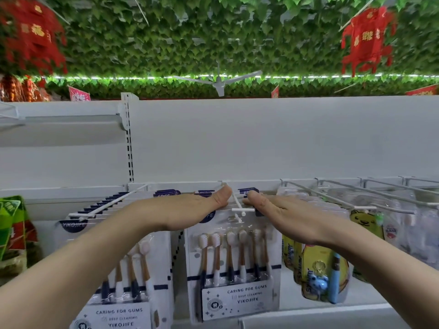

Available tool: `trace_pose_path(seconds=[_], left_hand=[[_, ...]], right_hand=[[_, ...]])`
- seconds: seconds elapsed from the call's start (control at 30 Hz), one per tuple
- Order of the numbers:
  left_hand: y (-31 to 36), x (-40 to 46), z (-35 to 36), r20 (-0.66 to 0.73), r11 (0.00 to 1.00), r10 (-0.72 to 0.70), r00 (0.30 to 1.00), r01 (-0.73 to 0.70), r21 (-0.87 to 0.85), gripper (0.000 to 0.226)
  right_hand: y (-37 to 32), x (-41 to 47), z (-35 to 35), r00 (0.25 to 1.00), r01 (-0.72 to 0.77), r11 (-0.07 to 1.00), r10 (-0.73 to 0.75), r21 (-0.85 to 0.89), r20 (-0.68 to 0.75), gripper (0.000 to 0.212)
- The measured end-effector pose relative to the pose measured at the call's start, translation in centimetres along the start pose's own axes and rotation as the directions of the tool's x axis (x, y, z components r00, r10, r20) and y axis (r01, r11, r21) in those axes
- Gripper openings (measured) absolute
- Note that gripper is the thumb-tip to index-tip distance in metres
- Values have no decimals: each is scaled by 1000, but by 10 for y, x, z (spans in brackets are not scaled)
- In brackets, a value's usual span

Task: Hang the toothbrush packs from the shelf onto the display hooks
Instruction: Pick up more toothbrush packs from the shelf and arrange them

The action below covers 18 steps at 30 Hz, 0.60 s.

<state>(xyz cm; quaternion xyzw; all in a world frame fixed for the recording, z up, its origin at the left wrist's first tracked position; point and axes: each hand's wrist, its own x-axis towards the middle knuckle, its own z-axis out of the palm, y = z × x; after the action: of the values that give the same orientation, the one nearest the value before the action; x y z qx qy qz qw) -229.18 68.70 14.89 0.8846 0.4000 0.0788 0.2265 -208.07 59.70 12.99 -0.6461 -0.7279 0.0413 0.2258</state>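
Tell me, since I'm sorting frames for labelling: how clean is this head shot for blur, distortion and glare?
Head view: wide-angle bending curves the shelf edges and stretches both forearms; the red hanging decoration at upper left is smeared; the clear packs on the right hooks look soft; the light strip is blown out; the left hand, right hand and middle toothbrush pack read sharply.

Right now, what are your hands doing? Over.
Left hand, right hand flat, open, pressing the toothbrush packs on the middle hook. Nothing blocking.

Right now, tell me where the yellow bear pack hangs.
In the head view, the yellow bear pack hangs right of centre, just beyond the right hand.
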Motion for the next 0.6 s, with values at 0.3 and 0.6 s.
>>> trace_pose_path(seconds=[0.3,0.6], left_hand=[[-14,-9,1,-45,997,64,997,-62,35,100],[-10,-17,7,-72,988,114,991,-105,117,85]], right_hand=[[-3,-16,1,997,19,1000,-18,5,-69,66],[-13,-22,13,994,11,998,-17,-57,-105,59]])
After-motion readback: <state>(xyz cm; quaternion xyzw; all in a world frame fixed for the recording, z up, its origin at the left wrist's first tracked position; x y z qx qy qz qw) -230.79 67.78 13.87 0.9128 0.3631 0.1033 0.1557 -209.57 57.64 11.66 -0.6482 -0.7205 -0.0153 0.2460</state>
